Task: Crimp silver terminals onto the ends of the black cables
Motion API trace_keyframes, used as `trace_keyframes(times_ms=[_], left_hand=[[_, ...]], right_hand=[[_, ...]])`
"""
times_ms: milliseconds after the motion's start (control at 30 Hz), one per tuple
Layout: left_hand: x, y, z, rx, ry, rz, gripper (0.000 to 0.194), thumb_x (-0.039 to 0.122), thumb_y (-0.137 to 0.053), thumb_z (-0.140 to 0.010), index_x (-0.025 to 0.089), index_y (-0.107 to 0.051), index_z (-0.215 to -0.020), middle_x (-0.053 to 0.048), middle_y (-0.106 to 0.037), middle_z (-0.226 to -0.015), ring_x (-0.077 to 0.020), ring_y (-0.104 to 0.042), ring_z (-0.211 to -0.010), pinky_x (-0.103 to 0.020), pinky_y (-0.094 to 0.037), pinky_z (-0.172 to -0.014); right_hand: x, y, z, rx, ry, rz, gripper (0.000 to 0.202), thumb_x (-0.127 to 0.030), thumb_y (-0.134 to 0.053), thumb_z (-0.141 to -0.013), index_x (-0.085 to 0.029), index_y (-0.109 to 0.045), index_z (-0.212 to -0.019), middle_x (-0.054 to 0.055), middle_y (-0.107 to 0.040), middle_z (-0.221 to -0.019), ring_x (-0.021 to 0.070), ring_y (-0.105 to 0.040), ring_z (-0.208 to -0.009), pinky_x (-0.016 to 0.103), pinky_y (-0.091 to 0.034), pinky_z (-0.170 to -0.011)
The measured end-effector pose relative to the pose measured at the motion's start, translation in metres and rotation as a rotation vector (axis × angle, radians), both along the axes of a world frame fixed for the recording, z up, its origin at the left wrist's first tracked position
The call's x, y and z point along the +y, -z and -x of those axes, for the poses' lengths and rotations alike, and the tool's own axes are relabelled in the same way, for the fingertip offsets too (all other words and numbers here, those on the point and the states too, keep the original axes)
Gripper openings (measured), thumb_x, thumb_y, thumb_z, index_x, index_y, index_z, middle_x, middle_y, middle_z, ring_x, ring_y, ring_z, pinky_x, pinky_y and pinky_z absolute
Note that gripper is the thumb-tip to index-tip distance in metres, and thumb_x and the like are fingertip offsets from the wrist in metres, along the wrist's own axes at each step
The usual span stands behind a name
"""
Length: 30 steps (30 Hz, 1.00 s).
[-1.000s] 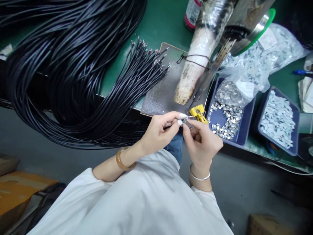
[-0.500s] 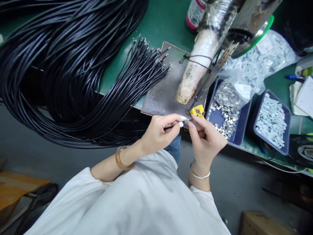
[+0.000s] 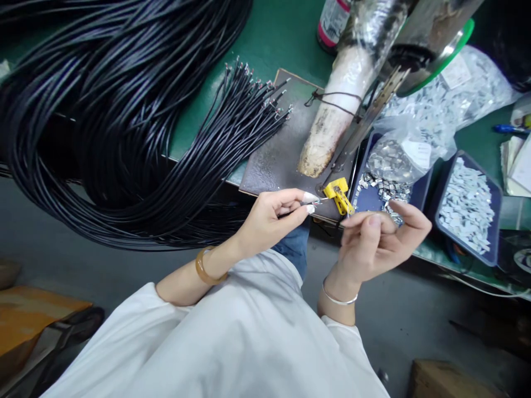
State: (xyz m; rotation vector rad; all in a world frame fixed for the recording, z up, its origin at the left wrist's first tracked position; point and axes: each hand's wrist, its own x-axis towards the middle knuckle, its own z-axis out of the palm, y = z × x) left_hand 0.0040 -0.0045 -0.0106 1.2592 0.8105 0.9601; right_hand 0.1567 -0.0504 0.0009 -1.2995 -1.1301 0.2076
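Note:
Between its thumb and fingertips my left hand [image 3: 279, 216] pinches the end of a black cable [image 3: 295, 209], with thin wires sticking out toward the right. A yellow tool [image 3: 339, 193] stands just right of those wires, at the front edge of a dark board [image 3: 274, 160]. My right hand [image 3: 375, 237] is beside the yellow tool, thumb near the index finger and the other fingers loosely curled or raised. Whether something small is between its fingertips cannot be made out. Many black cables [image 3: 232, 138] lie with stripped ends on the board.
A blue tray [image 3: 418, 193] of metal pieces and a bag [image 3: 396, 157] stands at the right, beside a tray [image 3: 493, 221] of pale pieces. A wrapped white lamp-like tube [image 3: 327, 127] hangs over the board. A bottle [image 3: 333, 25] stands behind.
My right hand has moved right, away from the cable end, and its fingers have spread somewhat. The yellow tool now shows more fully. My left hand has barely moved.

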Motion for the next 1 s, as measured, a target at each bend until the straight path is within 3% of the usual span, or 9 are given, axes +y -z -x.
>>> trace_keyframes(times_ms=[67, 133, 233, 367, 1000], left_hand=[[0.000, 0.001, -0.001, -0.001, -0.018, 0.009, 0.020, 0.028, -0.067, -0.089, 0.012, -0.075, -0.096, 0.003, -0.051, -0.061, -0.0064, -0.041, -0.053, -0.018, -0.033, -0.048], [0.000, 0.002, -0.003, 0.003, -0.056, -0.005, 0.019, 0.027, -0.067, -0.088, 0.013, -0.077, -0.096, 0.001, -0.055, -0.063, -0.0071, -0.045, -0.055, -0.018, -0.037, -0.051], [0.000, 0.003, -0.005, 0.034, -0.117, -0.083, 0.016, 0.027, -0.068, -0.088, 0.014, -0.077, -0.089, 0.001, -0.057, -0.063, -0.0069, -0.044, -0.055, -0.018, -0.037, -0.051], [0.003, 0.002, -0.008, 0.066, -0.156, -0.121, 0.014, 0.023, -0.066, -0.088, 0.015, -0.076, -0.085, 0.002, -0.056, -0.061, -0.0056, -0.039, -0.051, -0.018, -0.030, -0.046], [0.011, -0.006, -0.010, -0.003, -0.184, -0.004, 0.009, 0.021, -0.072, -0.079, 0.014, -0.077, -0.077, -0.002, -0.069, -0.068, -0.0077, -0.054, -0.057, -0.018, -0.044, -0.053]], right_hand=[[-0.001, 0.003, 0.002, -0.068, 0.006, 0.018, 0.017, -0.017, -0.058, -0.096, -0.024, -0.059, -0.111, -0.004, -0.072, -0.078, 0.0094, -0.065, -0.051, 0.022, -0.052, -0.047], [0.000, 0.006, 0.004, -0.191, -0.007, 0.026, 0.013, -0.015, -0.064, -0.092, -0.023, -0.062, -0.102, -0.001, -0.075, -0.089, 0.0147, -0.075, -0.073, 0.030, -0.063, -0.066], [0.003, 0.013, 0.007, -0.367, -0.063, 0.021, 0.013, -0.013, -0.070, -0.087, -0.023, -0.066, -0.094, 0.002, -0.076, -0.099, 0.0180, -0.076, -0.091, 0.037, -0.065, -0.082], [0.006, 0.019, 0.010, -0.417, -0.052, -0.027, 0.018, -0.009, -0.070, -0.085, -0.023, -0.066, -0.095, 0.003, -0.076, -0.101, 0.0166, -0.074, -0.092, 0.034, -0.065, -0.079], [0.011, 0.018, 0.012, -0.456, -0.039, -0.082, 0.020, -0.007, -0.074, -0.080, -0.021, -0.064, -0.090, 0.003, -0.077, -0.103, 0.0164, -0.075, -0.092, 0.031, -0.066, -0.076]])
